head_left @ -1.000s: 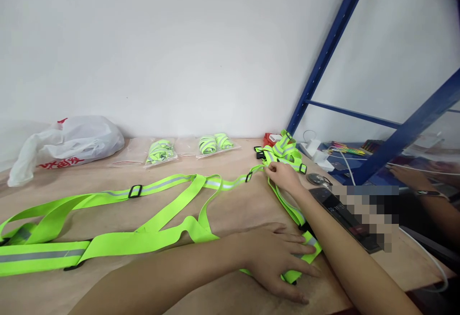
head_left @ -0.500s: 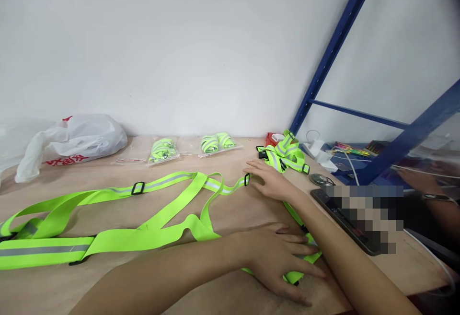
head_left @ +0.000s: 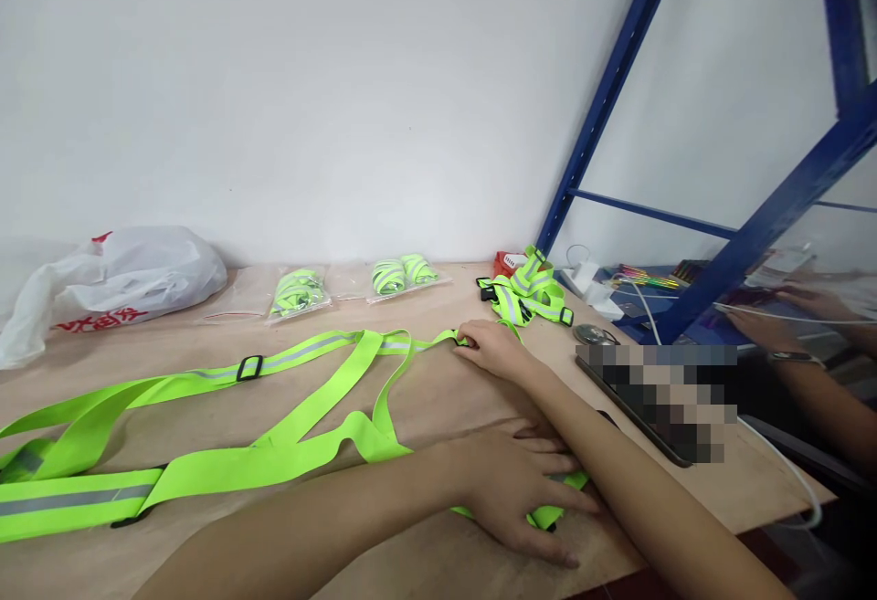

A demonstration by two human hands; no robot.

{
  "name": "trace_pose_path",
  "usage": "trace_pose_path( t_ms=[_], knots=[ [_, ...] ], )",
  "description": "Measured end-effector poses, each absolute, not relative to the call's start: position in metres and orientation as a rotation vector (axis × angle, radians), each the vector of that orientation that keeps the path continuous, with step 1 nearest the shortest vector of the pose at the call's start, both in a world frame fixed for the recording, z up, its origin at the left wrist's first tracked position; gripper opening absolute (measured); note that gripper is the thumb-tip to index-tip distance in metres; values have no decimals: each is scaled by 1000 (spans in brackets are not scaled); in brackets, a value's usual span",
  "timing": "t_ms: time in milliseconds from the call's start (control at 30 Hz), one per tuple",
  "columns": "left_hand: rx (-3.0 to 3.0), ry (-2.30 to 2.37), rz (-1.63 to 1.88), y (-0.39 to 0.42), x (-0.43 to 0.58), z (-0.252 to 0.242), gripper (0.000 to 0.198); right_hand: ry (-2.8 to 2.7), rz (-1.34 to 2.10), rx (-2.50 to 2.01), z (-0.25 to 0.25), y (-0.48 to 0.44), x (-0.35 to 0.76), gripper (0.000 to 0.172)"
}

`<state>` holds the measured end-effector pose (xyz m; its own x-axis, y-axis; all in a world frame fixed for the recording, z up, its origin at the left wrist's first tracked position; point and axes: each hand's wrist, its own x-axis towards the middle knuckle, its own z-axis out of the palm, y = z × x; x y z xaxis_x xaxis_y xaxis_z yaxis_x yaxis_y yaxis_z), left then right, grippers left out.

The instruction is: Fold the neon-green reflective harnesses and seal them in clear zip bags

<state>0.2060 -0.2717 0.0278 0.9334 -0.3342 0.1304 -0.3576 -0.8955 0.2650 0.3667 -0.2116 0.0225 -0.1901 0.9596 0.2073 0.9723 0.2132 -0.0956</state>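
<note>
Neon green straps (head_left: 239,472) with grey reflective stripes and black buckles lie spread over the brown table. My left hand (head_left: 517,490) rests palm down, fingers spread, on the near right part of the straps and hides some of it. Farther back, my right hand (head_left: 494,347) has its fingers curled at the strap's far right end, over a black buckle (head_left: 460,338) that is partly covered. Another bundle of green straps (head_left: 527,294) lies just behind my right hand, next to a red item (head_left: 508,262).
Clear bags with rolled green straps (head_left: 300,293) (head_left: 404,277) lie along the wall, beside a white plastic bag (head_left: 147,271). On the right are a phone (head_left: 634,408), a blue metal frame (head_left: 609,89) and another person's arms (head_left: 787,344).
My right hand has closed over the buckle at the strap's end, where its fingers were extended before. The view has shifted slightly to the right. My left hand stays flat on the straps.
</note>
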Motion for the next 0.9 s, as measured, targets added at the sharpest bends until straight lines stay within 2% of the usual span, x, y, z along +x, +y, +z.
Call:
trace_pose_path(
  t_ms=[133, 400, 633, 900],
  knots=[
    [2816, -509, 98, -272, 205, 27, 58, -2269, 59, -1779, 24, -217, 366, 20],
    [2812, -513, 138, -273, 205, 28, 54, -2351, -147, -1984, 23, -215, 350, 41],
    [2789, -486, 163, -272, 205, 24, 51, -2168, 477, -2229, 26, -179, 325, 67],
    [2506, -652, 250, -264, 206, 23, 58, -1827, 580, -2489, 22, -136, 288, 95]
  ],
)
